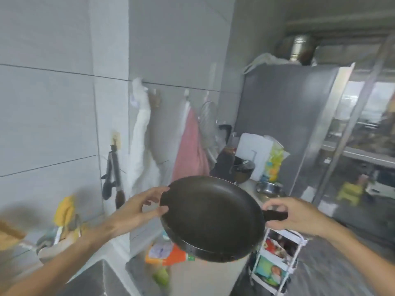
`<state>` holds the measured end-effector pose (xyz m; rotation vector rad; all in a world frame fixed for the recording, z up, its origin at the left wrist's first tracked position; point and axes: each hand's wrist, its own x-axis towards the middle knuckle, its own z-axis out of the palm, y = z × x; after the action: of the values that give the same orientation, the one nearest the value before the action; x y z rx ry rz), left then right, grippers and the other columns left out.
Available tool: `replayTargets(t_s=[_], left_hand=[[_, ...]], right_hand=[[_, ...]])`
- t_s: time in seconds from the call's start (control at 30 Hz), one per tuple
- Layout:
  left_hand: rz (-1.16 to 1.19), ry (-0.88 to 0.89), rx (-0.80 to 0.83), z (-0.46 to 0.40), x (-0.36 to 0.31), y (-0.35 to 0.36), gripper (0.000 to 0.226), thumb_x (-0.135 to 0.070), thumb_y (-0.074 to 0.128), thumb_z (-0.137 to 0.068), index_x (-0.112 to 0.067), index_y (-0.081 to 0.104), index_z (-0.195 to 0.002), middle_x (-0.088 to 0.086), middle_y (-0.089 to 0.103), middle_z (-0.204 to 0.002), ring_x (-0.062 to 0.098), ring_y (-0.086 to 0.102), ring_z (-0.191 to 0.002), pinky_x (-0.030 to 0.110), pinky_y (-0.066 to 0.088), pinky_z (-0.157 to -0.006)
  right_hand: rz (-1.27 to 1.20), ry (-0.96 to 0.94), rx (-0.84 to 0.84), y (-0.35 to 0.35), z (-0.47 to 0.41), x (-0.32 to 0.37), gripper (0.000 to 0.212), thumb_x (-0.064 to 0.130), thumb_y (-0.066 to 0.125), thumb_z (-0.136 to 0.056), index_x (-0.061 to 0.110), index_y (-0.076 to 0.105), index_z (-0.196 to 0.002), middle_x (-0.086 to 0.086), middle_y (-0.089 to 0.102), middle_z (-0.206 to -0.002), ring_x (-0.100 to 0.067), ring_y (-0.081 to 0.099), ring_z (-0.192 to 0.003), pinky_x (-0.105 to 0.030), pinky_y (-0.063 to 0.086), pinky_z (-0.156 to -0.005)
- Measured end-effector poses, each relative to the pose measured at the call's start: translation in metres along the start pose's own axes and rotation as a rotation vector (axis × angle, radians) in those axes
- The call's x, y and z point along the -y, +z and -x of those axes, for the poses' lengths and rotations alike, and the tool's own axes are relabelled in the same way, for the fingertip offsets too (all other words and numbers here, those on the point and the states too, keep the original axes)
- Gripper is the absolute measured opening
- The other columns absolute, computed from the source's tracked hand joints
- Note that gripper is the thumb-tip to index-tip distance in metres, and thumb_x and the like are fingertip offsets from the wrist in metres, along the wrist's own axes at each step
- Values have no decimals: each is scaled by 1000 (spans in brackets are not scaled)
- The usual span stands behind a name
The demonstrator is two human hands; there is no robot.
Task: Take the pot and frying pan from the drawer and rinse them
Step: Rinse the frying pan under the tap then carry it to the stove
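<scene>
The round black frying pan point(210, 218) has a matt, dark inner face and a duller, slightly shiny rim band below. The wall of large pale grey tiles point(47, 116) looks smooth with a soft sheen. A white cloth point(141, 146) and a pink cloth point(191, 150) hang limp and matt. The tall grey cabinet point(286, 124) looks like brushed metal; the small steel bowl point(268, 187) gleams.
</scene>
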<state>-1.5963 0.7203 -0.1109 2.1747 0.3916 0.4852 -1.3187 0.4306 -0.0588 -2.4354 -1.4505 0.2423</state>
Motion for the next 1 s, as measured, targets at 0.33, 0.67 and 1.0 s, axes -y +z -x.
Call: replayTargets(t_s=[0.33,0.67,1.0], left_hand=[[-16,291,420,-150,-218,275,63,-72,59,-66,-54,43,-124,-21,53,-115,-8,50,-108,9,38,-90],[86,483,717,-212,-422,577,47,-32,59,-76,-57,50,-115,-14,54,-125,2,52,-117,31,37,-107],[129,807,1120,-201,-593,853,43,-36,61,-72,-53,52,-111,-18,63,-116,-3,57,-108,25,44,-99]], right_hand=[[50,432,-238,-127,256,-223,42,63,71,-60,44,62,-97,16,70,-87,0,64,-83,-30,48,-84],[35,881,-409,-182,493,-376,38,61,71,-61,50,61,-96,27,66,-100,6,61,-96,-27,47,-91],[85,1348,-596,-173,689,-455,21,58,66,-66,52,60,-85,38,61,-80,12,58,-75,-19,47,-74]])
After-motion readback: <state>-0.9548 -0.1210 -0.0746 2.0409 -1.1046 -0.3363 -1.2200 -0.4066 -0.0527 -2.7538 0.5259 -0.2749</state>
